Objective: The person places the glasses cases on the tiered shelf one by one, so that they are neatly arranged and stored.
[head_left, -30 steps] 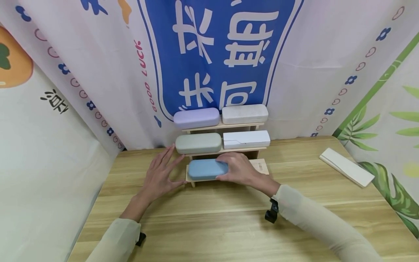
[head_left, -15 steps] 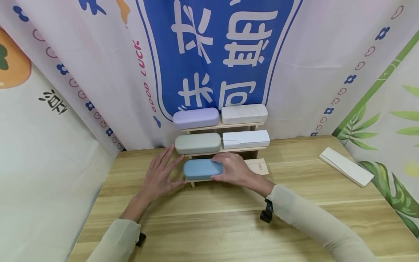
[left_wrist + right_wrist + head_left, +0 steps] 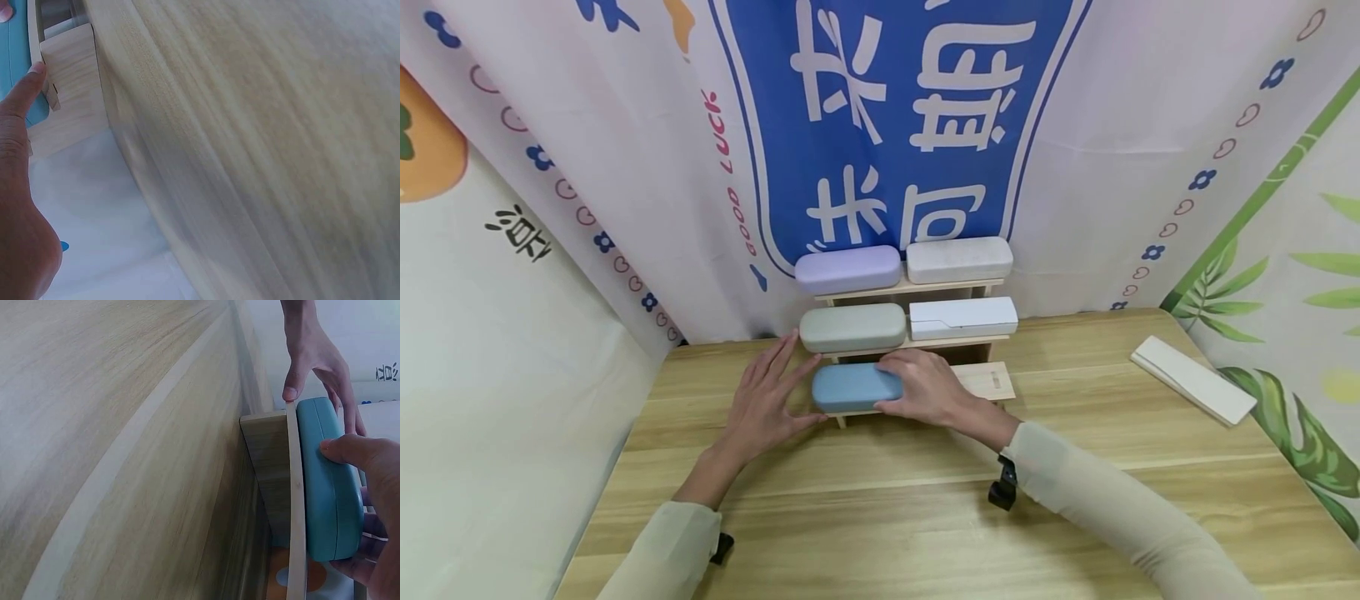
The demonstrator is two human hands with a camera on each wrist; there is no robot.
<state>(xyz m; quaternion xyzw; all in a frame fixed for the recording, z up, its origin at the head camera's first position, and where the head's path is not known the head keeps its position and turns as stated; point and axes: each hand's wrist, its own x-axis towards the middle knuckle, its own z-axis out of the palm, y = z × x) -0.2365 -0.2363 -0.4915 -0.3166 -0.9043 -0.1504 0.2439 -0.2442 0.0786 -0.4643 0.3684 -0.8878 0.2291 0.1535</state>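
Note:
A blue glasses case [image 3: 853, 388] lies on the left part of the lowest step of a small wooden tiered rack [image 3: 981, 381]. My right hand [image 3: 925, 387] grips its right end, thumb on the front side and fingers over the back. In the right wrist view the blue case [image 3: 328, 487] sits along the step's board. My left hand [image 3: 767, 396] is spread at the rack's left side, its thumb at the end of the lowest step and its fingertips near the grey-green case [image 3: 852, 327]. In the left wrist view the left thumb [image 3: 28, 87] touches the board's end.
A white case [image 3: 962, 318] shares the middle step with the grey-green one. On the top step stand a lilac case [image 3: 847, 269] and a pale grey case [image 3: 959, 260]. A flat white case [image 3: 1195, 381] lies at the right of the wooden table [image 3: 910, 533]. A printed curtain hangs behind.
The right hand has slid the blue glasses case leftward along the lowest step, baring more of the board at right. The left hand has stayed in place.

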